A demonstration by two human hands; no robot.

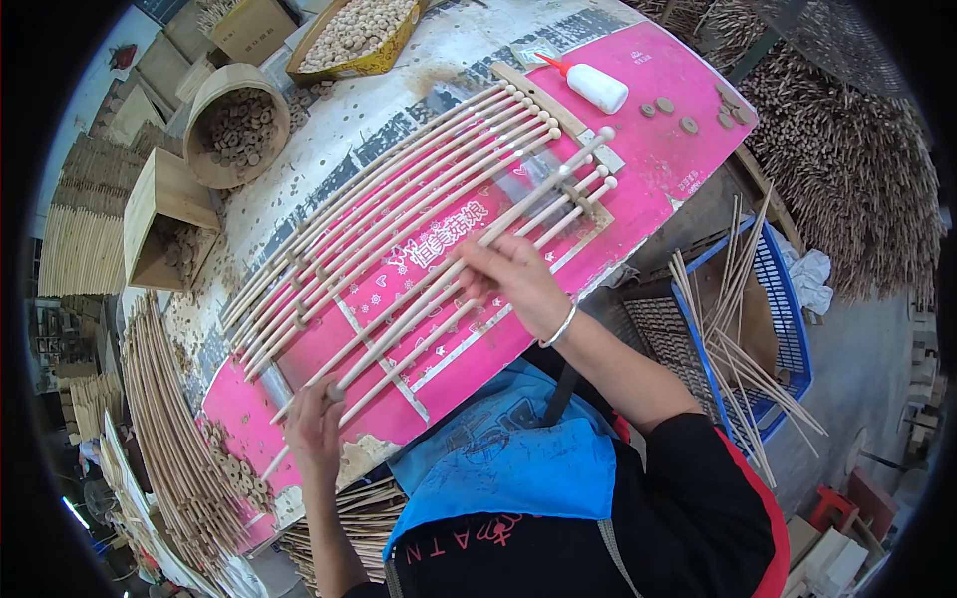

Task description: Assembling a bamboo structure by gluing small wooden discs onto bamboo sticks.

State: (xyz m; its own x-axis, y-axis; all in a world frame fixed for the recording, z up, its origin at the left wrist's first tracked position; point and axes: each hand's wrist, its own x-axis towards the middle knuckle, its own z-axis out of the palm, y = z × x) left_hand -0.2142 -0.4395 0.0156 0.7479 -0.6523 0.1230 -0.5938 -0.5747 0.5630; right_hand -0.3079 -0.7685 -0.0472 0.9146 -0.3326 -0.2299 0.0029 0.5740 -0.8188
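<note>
A long pale wooden stick with a round ball at its far right end is held above the pink board. My right hand pinches it near the middle, a silver bangle on that wrist. Around its near left end, by a small round wooden piece, my left hand is closed. Beneath and beside my hands lie two or so more ball-ended sticks. Farther back, several ball-ended sticks lie side by side, their balls along a wooden strip. Some carry small discs near their left ends.
A white glue bottle with a red nozzle lies on the board, near loose wooden discs. Disc-filled containers and a tray of beads stand at the back left. A blue basket holds sticks at the right.
</note>
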